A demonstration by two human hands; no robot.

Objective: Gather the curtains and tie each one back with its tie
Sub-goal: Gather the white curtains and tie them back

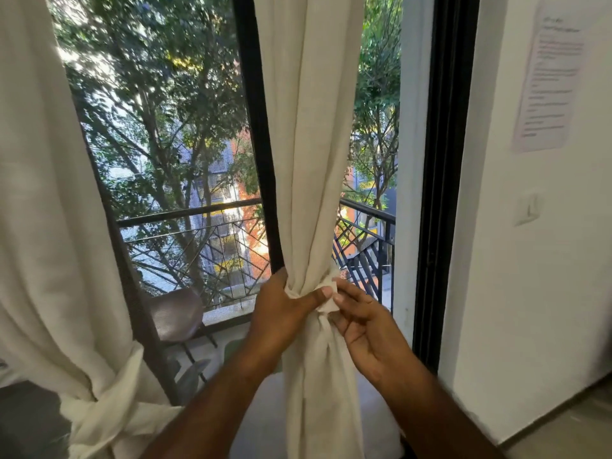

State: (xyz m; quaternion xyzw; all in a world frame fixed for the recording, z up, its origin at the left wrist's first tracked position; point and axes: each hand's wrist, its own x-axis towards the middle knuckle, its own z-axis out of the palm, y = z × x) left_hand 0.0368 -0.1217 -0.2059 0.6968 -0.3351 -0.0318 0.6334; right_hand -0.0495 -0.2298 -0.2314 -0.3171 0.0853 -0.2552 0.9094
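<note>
- Where it is gathered into a narrow waist, the right curtain (311,160) is a soft, cream, loosely woven cloth falling in long vertical folds, flaring again below the pinch.
- Its tie (326,298), a strip of the same pale fabric, wraps that waist; a short crumpled end sticks out between the two hands.
- The left hand (281,313) has its grip clenched around the bunched cloth, thumb pressing the tie end flat against the folds.
- The right hand (367,326) is touching the tie end with its fingertips; its grip looks half released, though whether it pinches the strip is hard to tell.
- The left curtain (49,226) hangs well apart, already bound low by a knotted tie (116,392).
- Beside the right curtain, the black door frame (443,193) and white wall (530,293) leave a slim gap; open glass lies between the curtains, with a metal balcony railing (198,213) beyond.
</note>
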